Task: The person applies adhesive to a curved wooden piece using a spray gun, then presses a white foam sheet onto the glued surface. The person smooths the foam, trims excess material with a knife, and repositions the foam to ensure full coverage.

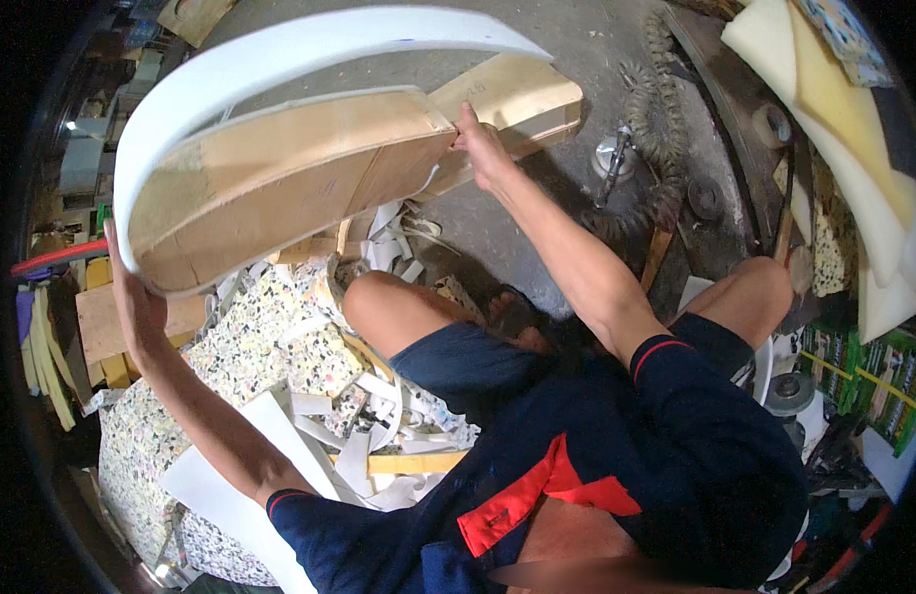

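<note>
A tan, curved-edged panel (290, 198), plywood or cardboard, is held up in front of me. My left hand (139, 297) is closed round its left end, where a white foam strip (270, 49) meets it; the fingers are mostly hidden. From there the strip arches over the panel's far edge, apart from it along most of its length, and its other end stays free at the far right. My right hand (483, 148) grips the panel's right corner, thumb on top. Behind that corner is a pale wooden piece (522, 94) with a rounded end.
Speckled foam blocks (250, 337) and white foam offcuts (374, 396) lie below the panel. On the floor to the right are a coiled hose (666, 109) and a round metal-capped tool (611, 158). Foam sheets (834, 129) lean at the far right.
</note>
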Action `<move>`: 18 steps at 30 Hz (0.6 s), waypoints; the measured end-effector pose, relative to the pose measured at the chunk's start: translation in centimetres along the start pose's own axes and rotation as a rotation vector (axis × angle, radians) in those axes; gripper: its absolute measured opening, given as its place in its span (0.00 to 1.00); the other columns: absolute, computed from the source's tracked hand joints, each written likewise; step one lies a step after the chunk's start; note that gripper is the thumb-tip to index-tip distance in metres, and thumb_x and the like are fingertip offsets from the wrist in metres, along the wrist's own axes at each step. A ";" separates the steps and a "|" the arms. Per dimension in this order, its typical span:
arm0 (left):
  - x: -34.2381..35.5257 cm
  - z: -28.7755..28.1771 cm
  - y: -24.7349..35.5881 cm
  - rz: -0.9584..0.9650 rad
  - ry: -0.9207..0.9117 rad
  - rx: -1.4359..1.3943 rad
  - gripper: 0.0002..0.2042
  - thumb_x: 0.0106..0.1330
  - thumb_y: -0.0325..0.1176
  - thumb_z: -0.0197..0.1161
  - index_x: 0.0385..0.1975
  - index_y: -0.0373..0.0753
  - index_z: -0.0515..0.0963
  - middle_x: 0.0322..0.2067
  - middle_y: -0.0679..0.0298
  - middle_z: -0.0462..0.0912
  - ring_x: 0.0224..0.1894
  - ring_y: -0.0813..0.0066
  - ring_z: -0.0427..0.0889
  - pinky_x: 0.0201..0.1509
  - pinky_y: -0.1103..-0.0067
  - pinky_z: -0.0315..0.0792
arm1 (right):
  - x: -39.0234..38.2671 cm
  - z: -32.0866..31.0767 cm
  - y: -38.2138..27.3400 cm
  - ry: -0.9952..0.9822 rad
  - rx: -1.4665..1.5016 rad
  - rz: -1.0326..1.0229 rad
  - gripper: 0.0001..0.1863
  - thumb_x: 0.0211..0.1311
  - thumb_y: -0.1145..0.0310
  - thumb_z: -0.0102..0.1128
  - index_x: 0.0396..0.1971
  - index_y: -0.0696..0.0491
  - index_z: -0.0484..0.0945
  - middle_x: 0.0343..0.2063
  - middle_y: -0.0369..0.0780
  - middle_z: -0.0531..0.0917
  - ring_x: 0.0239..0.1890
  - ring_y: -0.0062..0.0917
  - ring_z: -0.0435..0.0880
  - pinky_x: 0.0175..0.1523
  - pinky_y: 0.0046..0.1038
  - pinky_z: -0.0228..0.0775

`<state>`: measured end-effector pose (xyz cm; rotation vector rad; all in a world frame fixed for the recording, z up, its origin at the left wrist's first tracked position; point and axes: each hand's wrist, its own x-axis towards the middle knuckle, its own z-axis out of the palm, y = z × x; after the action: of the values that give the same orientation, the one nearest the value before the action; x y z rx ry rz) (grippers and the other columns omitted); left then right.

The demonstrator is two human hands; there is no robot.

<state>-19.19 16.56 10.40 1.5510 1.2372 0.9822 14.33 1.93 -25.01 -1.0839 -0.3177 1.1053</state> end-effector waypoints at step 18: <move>-3.1 18.0 -28.4 -0.344 -0.130 -0.799 0.35 0.75 0.63 0.41 0.71 0.41 0.60 0.67 0.57 0.68 0.68 0.57 0.68 0.70 0.59 0.62 | 1.3 -13.6 -18.3 0.208 -0.586 -0.308 0.50 0.66 0.26 0.40 0.55 0.64 0.79 0.54 0.52 0.81 0.55 0.35 0.78 0.63 0.41 0.62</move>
<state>-10.46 13.36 -22.12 0.7345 0.8211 0.9599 34.45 -4.95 -16.81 -1.5910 -0.6434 0.6241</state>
